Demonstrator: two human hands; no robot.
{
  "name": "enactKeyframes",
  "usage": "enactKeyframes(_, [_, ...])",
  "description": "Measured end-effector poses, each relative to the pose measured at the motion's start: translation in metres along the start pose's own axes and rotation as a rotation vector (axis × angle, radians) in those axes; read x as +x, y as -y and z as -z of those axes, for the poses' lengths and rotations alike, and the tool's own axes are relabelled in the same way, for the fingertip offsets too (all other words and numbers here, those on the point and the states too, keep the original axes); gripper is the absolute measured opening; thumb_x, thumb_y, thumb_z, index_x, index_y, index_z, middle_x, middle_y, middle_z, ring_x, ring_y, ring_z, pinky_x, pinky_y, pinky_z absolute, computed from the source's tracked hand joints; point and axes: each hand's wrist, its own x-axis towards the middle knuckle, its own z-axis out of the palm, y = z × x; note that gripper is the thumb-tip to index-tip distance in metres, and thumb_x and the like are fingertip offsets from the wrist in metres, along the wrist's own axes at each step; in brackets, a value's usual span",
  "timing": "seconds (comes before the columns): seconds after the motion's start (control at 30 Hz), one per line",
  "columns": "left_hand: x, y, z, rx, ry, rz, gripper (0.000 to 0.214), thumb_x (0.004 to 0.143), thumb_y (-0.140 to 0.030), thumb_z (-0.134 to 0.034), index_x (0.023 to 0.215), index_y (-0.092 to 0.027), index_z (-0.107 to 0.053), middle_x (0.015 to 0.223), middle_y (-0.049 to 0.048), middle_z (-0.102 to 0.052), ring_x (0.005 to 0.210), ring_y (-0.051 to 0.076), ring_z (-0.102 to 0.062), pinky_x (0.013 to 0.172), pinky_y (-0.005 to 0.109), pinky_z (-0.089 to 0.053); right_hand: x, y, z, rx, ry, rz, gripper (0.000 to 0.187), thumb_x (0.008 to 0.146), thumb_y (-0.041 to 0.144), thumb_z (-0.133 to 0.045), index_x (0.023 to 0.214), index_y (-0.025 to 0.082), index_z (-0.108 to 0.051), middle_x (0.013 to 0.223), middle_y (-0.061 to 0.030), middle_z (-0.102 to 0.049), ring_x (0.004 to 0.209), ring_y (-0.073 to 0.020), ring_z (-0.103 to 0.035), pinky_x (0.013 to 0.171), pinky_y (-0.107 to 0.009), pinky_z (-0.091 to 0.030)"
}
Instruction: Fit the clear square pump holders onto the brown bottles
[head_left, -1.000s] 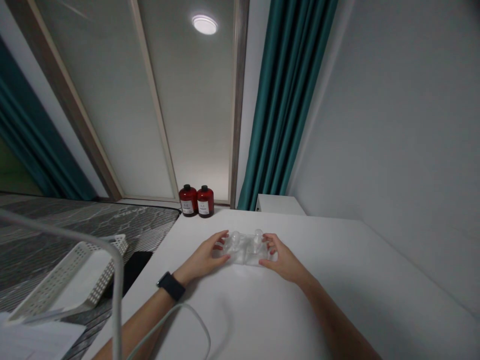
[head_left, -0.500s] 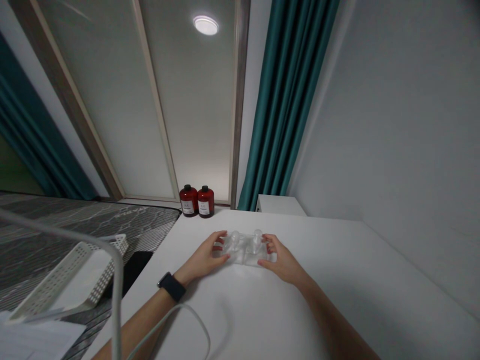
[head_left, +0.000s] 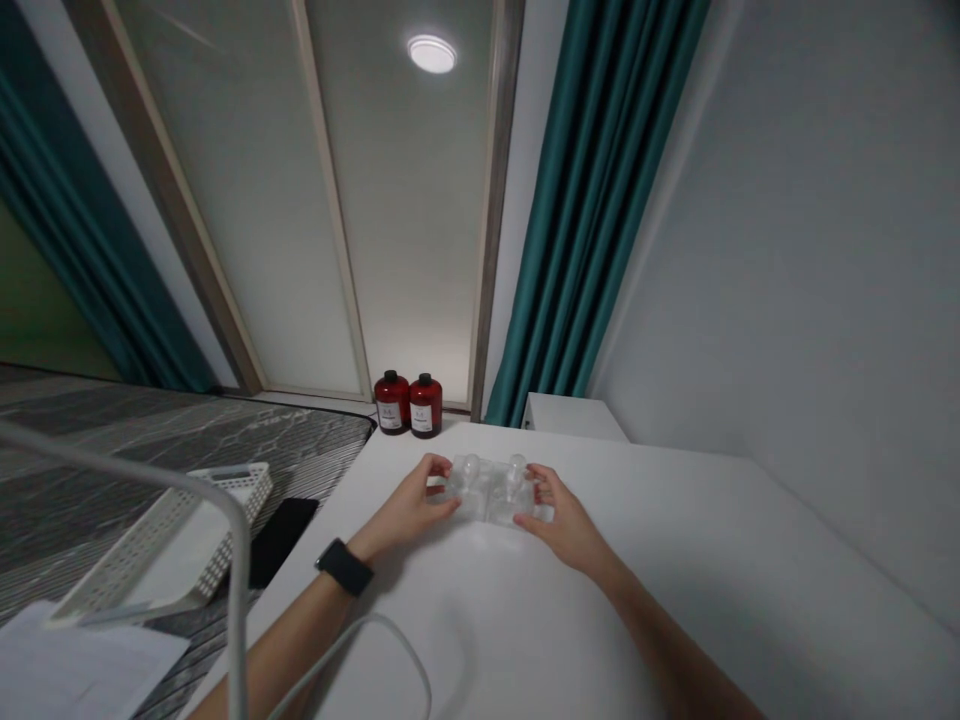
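A clear plastic piece [head_left: 489,495], flat with two raised rounded bumps near its far edge, is between my hands on the white table [head_left: 540,610]; its exact kind does not show. My left hand [head_left: 420,500], a dark watch [head_left: 343,567] on its wrist, has thumb and fingers curled about the left end. The right end is gripped between thumb and fingers of my right hand [head_left: 559,515]. Whether the piece rests fully on the tabletop or is slightly raised, I cannot tell.
Two dark red bottles [head_left: 425,408] with black caps stand at the table's far left corner. Left of the table are a white perforated basket [head_left: 135,560], a black flat object [head_left: 281,540] and paper sheets [head_left: 90,660]. A white bent tube [head_left: 238,590] and cable [head_left: 390,625] cross the near left.
The whole view has shifted slightly, so the surroundings appear further right. Both hands keep their hold on the plastic piece, which looks slightly tilted compared with before.
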Motion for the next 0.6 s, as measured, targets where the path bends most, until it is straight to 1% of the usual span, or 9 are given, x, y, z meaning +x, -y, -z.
enactKeyframes(0.13, [0.005,-0.002,0.011,-0.018,-0.042,0.025,0.035,0.073,-0.029,-0.071,0.099,-0.02,-0.049,0.108,0.0064,-0.056,0.107,0.024,-0.059,0.092,0.044,-0.056,0.014,0.007,-0.01,-0.016,0.0,0.056,0.065,0.071,0.027,-0.075,0.13,0.026,-0.047,0.127,-0.0067,-0.058,0.102,-0.0214,-0.061,0.091,-0.04,-0.052])
enactKeyframes(0.3, [0.005,0.0,0.029,0.0,-0.108,0.013,0.036,0.074,-0.03,-0.07,0.101,-0.02,-0.048,0.109,0.0065,-0.057,0.111,0.024,-0.059,0.095,0.045,-0.055,0.033,0.022,-0.028,-0.044,0.009,0.1,0.065,0.072,0.028,-0.076,0.13,0.025,-0.047,0.12,-0.0065,-0.061,0.099,-0.0216,-0.061,0.088,-0.04,-0.053])
enactKeyframes(0.4, [0.002,0.007,0.044,0.057,-0.173,0.043,0.037,0.074,-0.03,-0.069,0.103,-0.02,-0.049,0.11,0.0063,-0.058,0.112,0.024,-0.059,0.097,0.045,-0.054,0.046,0.029,-0.046,-0.056,0.03,0.131,0.065,0.072,0.027,-0.076,0.13,0.024,-0.047,0.119,-0.0068,-0.063,0.1,-0.0221,-0.062,0.089,-0.04,-0.052])
enactKeyframes(0.5, [-0.002,0.017,0.061,0.095,-0.236,0.099,0.037,0.073,-0.031,-0.069,0.103,-0.02,-0.05,0.111,0.0071,-0.059,0.113,0.025,-0.059,0.096,0.045,-0.053,0.059,0.032,-0.068,-0.057,0.054,0.125,0.066,0.072,0.028,-0.076,0.131,0.023,-0.047,0.116,-0.0072,-0.064,0.098,-0.0224,-0.062,0.088,-0.039,-0.052])
enactKeyframes(0.6, [-0.004,0.027,0.077,0.107,-0.278,0.137,0.037,0.073,-0.032,-0.069,0.103,-0.02,-0.051,0.112,0.008,-0.06,0.114,0.026,-0.059,0.096,0.046,-0.052,0.072,0.033,-0.091,-0.043,0.063,0.121,0.067,0.071,0.027,-0.076,0.131,0.022,-0.048,0.117,-0.008,-0.064,0.096,-0.0223,-0.062,0.087,-0.039,-0.051])
